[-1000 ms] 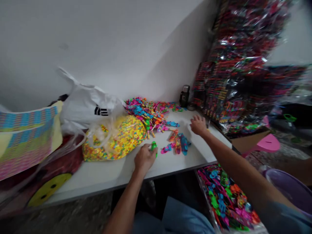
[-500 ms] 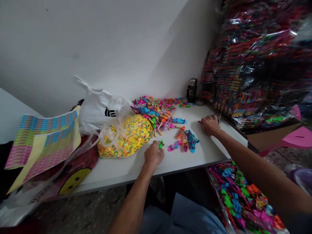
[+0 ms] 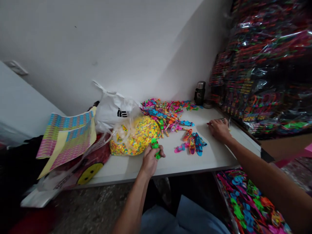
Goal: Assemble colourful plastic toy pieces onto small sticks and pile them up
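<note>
My left hand (image 3: 149, 161) is shut on a small green plastic toy (image 3: 155, 148) just above the white table (image 3: 209, 156). To its left lies a clear bag of yellow and multicoloured small pieces (image 3: 135, 136). Several miniature plastic skateboards (image 3: 193, 144) lie between my hands, with a heap of bright toys (image 3: 162, 113) behind them. My right hand (image 3: 219, 130) rests at the table's far right, its fingers over a thin red-tipped item (image 3: 214, 122). Part of that item is hidden under my fingers.
A white plastic bag (image 3: 113, 112) and printed sheets (image 3: 65, 139) stand at the table's left end. A dark flask (image 3: 200, 93) stands by the wall. Packaged toys (image 3: 260, 71) hang on the right, and a tray of toys (image 3: 246, 208) lies below the table's edge.
My right hand has gone from spread open to lying over the thin item. My left hand has lifted and turned the green toy. The whole view has shifted rightward.
</note>
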A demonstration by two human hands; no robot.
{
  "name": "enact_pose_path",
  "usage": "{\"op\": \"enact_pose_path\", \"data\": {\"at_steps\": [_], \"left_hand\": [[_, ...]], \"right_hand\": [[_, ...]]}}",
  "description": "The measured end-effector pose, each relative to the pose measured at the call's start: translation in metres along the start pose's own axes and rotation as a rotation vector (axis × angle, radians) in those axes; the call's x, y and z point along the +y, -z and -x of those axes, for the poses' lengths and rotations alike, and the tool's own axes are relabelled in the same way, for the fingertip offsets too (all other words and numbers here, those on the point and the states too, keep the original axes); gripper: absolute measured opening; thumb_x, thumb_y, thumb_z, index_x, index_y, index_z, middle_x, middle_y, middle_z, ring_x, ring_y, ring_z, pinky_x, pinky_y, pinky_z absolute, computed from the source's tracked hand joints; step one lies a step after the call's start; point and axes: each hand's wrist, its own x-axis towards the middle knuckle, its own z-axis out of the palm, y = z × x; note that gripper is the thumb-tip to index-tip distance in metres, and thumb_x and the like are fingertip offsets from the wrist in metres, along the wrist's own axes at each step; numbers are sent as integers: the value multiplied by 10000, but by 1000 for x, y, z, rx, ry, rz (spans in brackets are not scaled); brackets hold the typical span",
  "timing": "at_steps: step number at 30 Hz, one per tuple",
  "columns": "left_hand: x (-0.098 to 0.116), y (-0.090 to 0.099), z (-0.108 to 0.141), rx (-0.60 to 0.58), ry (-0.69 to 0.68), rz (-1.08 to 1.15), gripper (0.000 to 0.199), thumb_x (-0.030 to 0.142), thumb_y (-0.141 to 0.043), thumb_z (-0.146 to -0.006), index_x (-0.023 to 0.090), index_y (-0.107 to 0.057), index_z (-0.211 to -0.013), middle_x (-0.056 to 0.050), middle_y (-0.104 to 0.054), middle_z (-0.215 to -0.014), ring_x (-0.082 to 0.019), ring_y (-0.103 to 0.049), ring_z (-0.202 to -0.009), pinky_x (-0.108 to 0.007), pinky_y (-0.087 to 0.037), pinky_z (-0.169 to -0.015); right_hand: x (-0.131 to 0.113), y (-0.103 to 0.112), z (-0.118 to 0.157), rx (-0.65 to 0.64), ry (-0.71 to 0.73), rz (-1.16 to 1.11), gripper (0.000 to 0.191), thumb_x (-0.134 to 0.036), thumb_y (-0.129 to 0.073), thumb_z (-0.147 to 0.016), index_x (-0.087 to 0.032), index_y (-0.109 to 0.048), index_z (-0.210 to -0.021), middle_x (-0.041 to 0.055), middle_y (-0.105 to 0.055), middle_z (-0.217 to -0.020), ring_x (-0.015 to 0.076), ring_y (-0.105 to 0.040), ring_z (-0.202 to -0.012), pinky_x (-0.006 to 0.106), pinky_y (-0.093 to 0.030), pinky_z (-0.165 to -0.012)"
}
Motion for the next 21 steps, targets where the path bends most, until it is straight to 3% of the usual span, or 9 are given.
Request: {"op": "enact_pose_path", "data": {"at_steps": [2,4,7,10,12,14,17,21], "left_hand": [[7,0,3,-22,40,188,304,179,-659,-702,146,-537,-978,-29,-549,-825,-122,-521,-667,-272,-445,-641],[14,1,4,-13,87,366,305,260,-667,-737,146,-554,-996,-20,-505,-781,-133,-499,-665,-290,-437,-633],[20,1,3,54,154,524,339,470,-625,-834,145,-529,-848,8,-397,-672,-127,-432,-596,-295,-401,-574],[21,-3,3,107,190,568,269,396,-552,-897,148,-500,-806,27,-323,-620,-121,-402,-551,-284,-373,-536],[19,-6,4,127,155,641,170,291,-500,-909,141,-501,-828,28,-321,-616,-113,-410,-543,-257,-346,-510],[17,-6,7,126,111,761,154,254,-463,-911,135,-485,-815,31,-316,-607,-94,-382,-511,-225,-294,-471],[13,-4,12,144,77,928,179,243,-430,-916,141,-438,-769,37,-306,-585,-77,-328,-471,-205,-254,-445],[9,1,18,195,74,1016,164,220,-412,-901,154,-405,-751,35,-323,-570,-84,-331,-467,-205,-268,-453]], "right_hand": [[-7,11,0,131,1,-143,241,-302,-468,-938,-133,-637,-964,150,-665,-1020,252,-561,-1015,505,-123,-1113],[-23,27,5,220,-38,-279,263,-342,-472,-952,-128,-608,-1019,167,-653,-1042,258,-572,-989,505,-221,-1081],[-74,51,34,261,-103,-545,308,-403,-483,-980,-150,-530,-1150,132,-640,-1021,212,-606,-882,378,-438,-872],[-151,64,88,139,-87,-773,284,-386,-364,-1039,-176,-526,-1141,32,-593,-785,137,-569,-662,258,-465,-652],[-203,67,124,-10,-127,-1092,255,-383,-443,-1015,-176,-566,-1101,23,-570,-781,134,-539,-685,249,-447,-645],[-244,69,151,-78,-141,-1238,227,-362,-474,-1005,-179,-589,-1072,33,-581,-863,135,-538,-770,253,-441,-709],[-279,70,171,-140,-129,-1318,198,-328,-468,-1008,-181,-588,-1066,27,-576,-897,127,-515,-795,251,-425,-734],[-291,72,172,-179,-35,-1289,157,-283,-485,-998,-183,-590,-1057,13,-582,-873,114,-508,-755,244,-411,-707]]}}
